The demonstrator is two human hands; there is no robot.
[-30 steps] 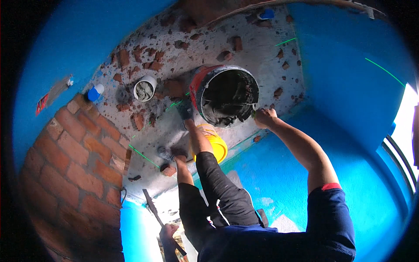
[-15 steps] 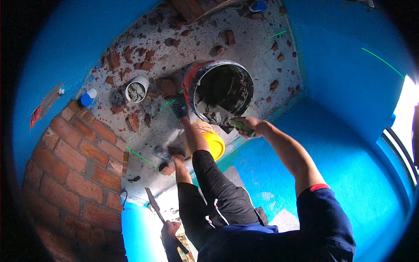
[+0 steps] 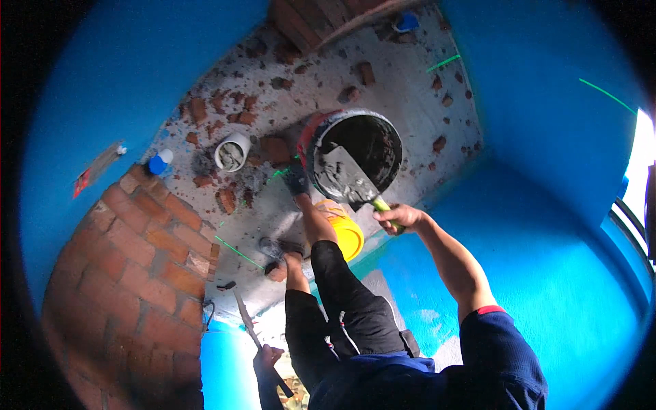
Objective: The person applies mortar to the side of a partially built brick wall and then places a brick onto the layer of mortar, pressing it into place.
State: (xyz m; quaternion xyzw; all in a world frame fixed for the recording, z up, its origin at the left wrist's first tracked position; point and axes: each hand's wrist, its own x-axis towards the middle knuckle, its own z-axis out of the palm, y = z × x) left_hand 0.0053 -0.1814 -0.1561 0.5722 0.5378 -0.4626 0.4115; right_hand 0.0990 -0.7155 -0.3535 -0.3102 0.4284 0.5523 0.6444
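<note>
My right hand (image 3: 400,217) grips a green-handled trowel (image 3: 383,206), its blade loaded with grey mortar (image 3: 338,167) over the mouth of a large red, mud-smeared bucket (image 3: 309,141). The bucket holds dark grey mix. My left hand (image 3: 269,354) is closed on a long, narrow, flat grey tool (image 3: 244,311) held low on the left, beside my leg. A yellow bucket (image 3: 348,242) stands by my legs, just below the large bucket. A white container (image 3: 231,155) with grey material inside sits left of the large bucket.
A brick wall (image 3: 147,287) fills the lower left. Blue walls (image 3: 547,225) surround the grey floor (image 3: 417,102), which is strewn with broken brick (image 3: 273,149). Blue-and-white objects (image 3: 159,161) lie near the edges. A bright opening (image 3: 640,171) shows at the right. Thin green light lines cross floor and wall.
My right hand and trowel have come down and left from the bucket's right rim, and the blade has risen into view carrying mortar. My left hand still holds its tool.
</note>
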